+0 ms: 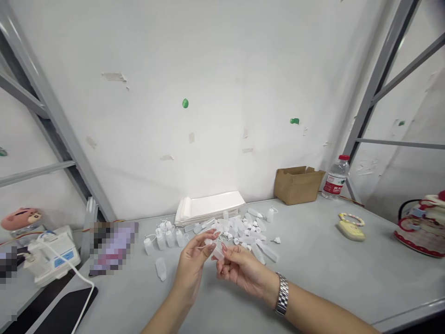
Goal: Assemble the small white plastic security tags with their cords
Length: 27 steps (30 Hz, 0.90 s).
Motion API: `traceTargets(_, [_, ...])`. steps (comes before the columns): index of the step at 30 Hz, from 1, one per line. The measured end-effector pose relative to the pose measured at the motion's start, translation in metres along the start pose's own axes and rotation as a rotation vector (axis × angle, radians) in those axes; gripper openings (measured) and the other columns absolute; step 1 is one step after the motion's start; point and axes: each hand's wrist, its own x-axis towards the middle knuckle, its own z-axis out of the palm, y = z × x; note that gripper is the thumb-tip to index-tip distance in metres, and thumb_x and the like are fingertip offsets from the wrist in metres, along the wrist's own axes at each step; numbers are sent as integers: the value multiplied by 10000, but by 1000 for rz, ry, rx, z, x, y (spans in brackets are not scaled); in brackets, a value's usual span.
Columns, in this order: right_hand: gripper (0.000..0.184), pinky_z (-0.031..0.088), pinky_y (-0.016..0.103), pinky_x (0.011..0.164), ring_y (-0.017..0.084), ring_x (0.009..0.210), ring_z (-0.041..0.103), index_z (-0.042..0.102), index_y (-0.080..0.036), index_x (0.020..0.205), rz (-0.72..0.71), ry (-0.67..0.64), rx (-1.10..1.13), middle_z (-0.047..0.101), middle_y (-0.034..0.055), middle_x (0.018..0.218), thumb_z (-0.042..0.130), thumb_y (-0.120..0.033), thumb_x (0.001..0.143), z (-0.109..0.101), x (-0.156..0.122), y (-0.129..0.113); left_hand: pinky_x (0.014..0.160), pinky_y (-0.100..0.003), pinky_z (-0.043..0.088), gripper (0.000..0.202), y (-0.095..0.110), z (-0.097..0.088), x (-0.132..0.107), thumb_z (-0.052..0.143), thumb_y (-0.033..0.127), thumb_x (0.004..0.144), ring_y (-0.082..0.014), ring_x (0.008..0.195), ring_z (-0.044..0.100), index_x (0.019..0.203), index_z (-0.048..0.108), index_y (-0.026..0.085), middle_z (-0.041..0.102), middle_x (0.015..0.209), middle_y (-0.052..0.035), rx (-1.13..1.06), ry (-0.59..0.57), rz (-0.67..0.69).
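Both hands meet over the table around one small translucent squeeze bottle (218, 252). My left hand (195, 254) pinches its upper end, where a whitish cap part shows between the fingertips. The thumb and fingers of my right hand (239, 266) grip the bottle's body from the other side. Just behind the hands lies a heap of loose translucent bottles (239, 229) and white caps. To the left stand several capped bottles (169, 237) upright in a group. A single flat translucent piece (160, 269) rests on the table left of my left hand.
A stack of white sheets (212, 206) lies against the wall. Rightward are a cardboard box (299, 186), a water bottle (335, 178), a yellow case (351, 230) and a red-and-white bag (422, 225). On the left sit a white power strip (57, 255) with cables and a blurred purple item (114, 248).
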Motion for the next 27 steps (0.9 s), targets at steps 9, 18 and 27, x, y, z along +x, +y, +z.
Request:
traceTargets(9, [259, 399, 213, 539, 87, 481, 554, 590, -73, 629, -17, 14, -19, 624, 47, 540, 675, -307, 699, 0, 1, -2, 751, -255, 427, 175, -8, -5, 2, 696, 337, 656, -250, 1155, 418, 757, 646, 202, 582, 1072, -56, -105, -56, -100])
traceTargets(18, [257, 388, 207, 516, 80, 460, 537, 599, -78, 628, -38, -23, -55, 620, 35, 521, 661, -314, 709, 2, 0, -5, 780, -303, 408, 324, -6, -3, 2, 650, 448, 665, -247, 1017, 494, 853, 679, 185, 572, 1115, -84, 26, -86, -91])
traceTargets(27, [249, 379, 191, 501, 81, 480, 555, 599, -81, 659, -44, -21, -78, 632, 42, 538, 662, -316, 711, 2, -1, -2, 750, -260, 437, 180, -3, -3, 3, 729, 314, 618, -252, 1194, 372, 756, 657, 223, 538, 1158, -39, -211, -54, -150])
